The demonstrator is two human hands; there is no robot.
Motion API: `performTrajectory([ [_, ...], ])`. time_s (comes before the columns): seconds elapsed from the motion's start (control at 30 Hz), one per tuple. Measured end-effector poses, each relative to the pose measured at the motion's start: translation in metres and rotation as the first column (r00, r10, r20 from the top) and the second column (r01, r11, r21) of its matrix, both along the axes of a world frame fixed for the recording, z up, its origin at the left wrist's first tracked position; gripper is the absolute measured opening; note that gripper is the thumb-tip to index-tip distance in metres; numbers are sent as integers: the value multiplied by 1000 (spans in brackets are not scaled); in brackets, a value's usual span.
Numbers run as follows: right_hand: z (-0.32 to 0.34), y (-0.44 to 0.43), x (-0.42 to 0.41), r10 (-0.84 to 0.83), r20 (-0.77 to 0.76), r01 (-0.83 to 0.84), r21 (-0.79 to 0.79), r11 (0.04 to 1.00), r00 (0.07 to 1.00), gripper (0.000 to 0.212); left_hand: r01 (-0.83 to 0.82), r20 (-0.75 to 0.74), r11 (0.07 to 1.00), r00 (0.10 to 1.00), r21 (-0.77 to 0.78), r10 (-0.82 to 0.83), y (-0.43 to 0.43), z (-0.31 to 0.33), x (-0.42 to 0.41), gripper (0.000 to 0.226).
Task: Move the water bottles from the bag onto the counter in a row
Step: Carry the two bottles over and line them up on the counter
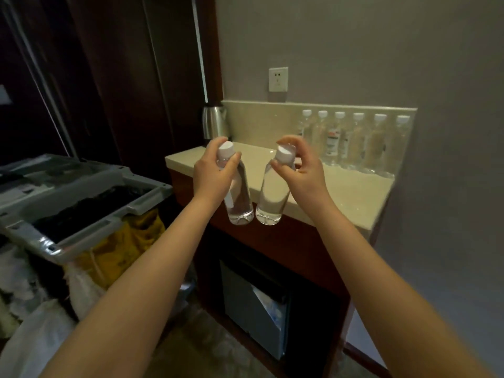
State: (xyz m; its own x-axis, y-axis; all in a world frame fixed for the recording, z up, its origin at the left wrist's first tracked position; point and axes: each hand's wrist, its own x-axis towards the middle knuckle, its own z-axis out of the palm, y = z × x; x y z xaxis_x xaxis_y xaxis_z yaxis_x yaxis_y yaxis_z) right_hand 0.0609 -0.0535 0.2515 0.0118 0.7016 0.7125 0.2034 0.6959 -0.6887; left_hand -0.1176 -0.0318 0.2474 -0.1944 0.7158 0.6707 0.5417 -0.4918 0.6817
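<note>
**A:** Where are the bottles?

**B:** Two are held in the air, side by side in front of the counter [341, 192]'s front edge, their bases almost touching. The left hand [215, 170] grips the left bottle [238, 195] at the neck, fingers curled just under the white cap. The right hand [302, 170] pinches the right bottle [272, 197] near its cap, with thumb and fingers.

**A:** Any others?

**B:** A row of six bottles [354, 143] stands upright against the counter's back ledge, at two o'clock from the held pair.

**A:** And around them?

**B:** A kettle [214, 124] is at eleven o'clock, in the counter's far left corner. A wall socket [278, 79] is at twelve. A cart [81, 192] with a yellow bag [122, 246] is at eight, and a small fridge [253, 304] is under the counter at six.
</note>
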Motion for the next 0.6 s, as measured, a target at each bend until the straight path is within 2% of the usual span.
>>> performTrajectory([
  [0.1,6,57,-28,-47,3,47,75,996,999,25,28,-27,998,999,64,-26,60,12,-25,34],
  [0.3,30,158,-61,-224,10,221,121,968,975,30,138,-4,987,990,88,-138,173,34,-63,36],
  [0.6,35,301,-48,-404,126,393,105,914,906,30,310,4,946,950,97,-311,332,41,-32,32],
])
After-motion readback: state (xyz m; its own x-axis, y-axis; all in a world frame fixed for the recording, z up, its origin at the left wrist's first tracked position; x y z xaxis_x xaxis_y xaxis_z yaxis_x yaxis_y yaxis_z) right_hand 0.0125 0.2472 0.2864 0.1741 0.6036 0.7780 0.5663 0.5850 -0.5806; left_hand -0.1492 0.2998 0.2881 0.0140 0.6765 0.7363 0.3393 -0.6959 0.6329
